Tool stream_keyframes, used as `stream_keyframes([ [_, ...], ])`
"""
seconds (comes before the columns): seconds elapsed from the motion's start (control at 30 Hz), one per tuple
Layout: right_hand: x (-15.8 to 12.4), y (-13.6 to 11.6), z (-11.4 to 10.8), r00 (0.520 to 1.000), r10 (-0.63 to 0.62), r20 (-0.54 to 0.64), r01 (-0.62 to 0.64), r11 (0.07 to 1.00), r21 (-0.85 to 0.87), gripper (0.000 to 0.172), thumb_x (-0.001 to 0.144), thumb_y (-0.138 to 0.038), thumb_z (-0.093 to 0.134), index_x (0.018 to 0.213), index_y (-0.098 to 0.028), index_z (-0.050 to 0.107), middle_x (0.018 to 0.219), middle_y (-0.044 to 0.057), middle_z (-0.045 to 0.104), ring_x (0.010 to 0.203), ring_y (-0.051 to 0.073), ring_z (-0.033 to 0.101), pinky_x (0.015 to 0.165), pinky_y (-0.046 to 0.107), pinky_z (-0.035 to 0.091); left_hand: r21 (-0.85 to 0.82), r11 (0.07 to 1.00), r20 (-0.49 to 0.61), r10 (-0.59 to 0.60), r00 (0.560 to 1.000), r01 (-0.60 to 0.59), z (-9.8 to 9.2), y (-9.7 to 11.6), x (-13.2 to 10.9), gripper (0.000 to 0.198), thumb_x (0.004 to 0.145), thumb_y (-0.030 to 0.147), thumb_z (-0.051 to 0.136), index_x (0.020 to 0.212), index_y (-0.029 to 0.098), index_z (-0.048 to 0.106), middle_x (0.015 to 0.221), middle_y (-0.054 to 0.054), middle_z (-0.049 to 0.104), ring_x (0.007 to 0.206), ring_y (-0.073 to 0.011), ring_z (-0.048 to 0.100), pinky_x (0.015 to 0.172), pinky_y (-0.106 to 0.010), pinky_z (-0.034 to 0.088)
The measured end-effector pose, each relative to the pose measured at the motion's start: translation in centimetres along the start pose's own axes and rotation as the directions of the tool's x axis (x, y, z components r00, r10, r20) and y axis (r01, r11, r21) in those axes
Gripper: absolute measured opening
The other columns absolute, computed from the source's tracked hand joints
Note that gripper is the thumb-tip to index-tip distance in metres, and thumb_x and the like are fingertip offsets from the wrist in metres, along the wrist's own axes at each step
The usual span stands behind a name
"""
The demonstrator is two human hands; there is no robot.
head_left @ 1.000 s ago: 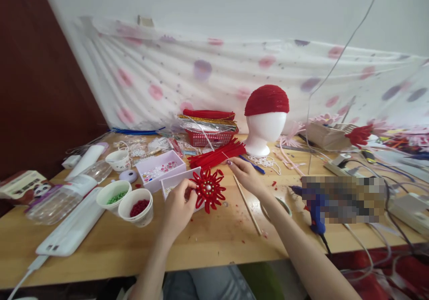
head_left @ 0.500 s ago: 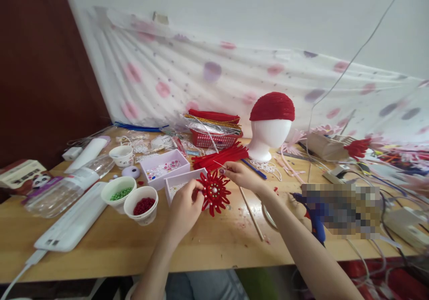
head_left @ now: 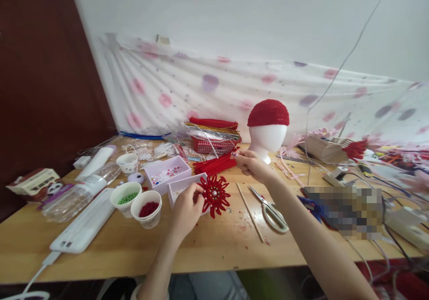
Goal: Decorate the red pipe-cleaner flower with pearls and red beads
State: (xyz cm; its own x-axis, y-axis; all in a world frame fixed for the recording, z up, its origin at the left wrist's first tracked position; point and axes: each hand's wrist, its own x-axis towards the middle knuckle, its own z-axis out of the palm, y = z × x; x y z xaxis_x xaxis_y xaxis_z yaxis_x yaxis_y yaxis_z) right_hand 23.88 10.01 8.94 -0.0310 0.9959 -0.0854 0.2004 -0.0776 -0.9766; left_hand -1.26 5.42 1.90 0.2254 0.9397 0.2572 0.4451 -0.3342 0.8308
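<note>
My left hand [head_left: 186, 210] pinches a red flower [head_left: 215, 194] made of looped stems with a pearl centre, holding it just above the wooden table [head_left: 208, 242]. My right hand [head_left: 250, 164] is raised farther back, fingers closed at the end of a bundle of red pipe cleaners [head_left: 214, 164] lying on the table. Whether it grips one stem or only touches the bundle I cannot tell. A white foam head [head_left: 267, 135] with a red cap stands right behind that hand.
Two pale trays of beads [head_left: 167, 171], cups of green beads [head_left: 126, 198] and red beads [head_left: 146, 208], scissors [head_left: 271, 207], a wooden stick [head_left: 250, 212], a blue glue gun [head_left: 310, 203], a red basket [head_left: 212, 143] and cables at right crowd the table.
My right hand has lifted away from the flower and moved back to the pipe cleaner bundle, uncovering the scissors. The left hand keeps holding the flower. The view has shifted slightly.
</note>
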Motion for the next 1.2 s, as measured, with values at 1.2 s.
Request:
stream_keyframes([
  [1.2, -8.8, 6.2, -1.2, 0.995, 0.066, -0.071, -0.044, 0.961, 0.271, 0.033, 0.098, -0.035, 0.065, 0.126, -0.017, 0.062, 0.123, 0.009, 0.067, 0.100, 0.022, 0.069, 0.083, 0.042, 0.060, 0.312, 0.924, -0.357, 0.330, 0.874, -0.222, -1.4, 4.4, -2.7, 0.023, 0.093, 0.027, 0.049, 0.070, 0.024, 0.054, 0.094, -0.010, 0.070, 0.098, -0.0270, 0.065, 0.091, -0.040, 0.050],
])
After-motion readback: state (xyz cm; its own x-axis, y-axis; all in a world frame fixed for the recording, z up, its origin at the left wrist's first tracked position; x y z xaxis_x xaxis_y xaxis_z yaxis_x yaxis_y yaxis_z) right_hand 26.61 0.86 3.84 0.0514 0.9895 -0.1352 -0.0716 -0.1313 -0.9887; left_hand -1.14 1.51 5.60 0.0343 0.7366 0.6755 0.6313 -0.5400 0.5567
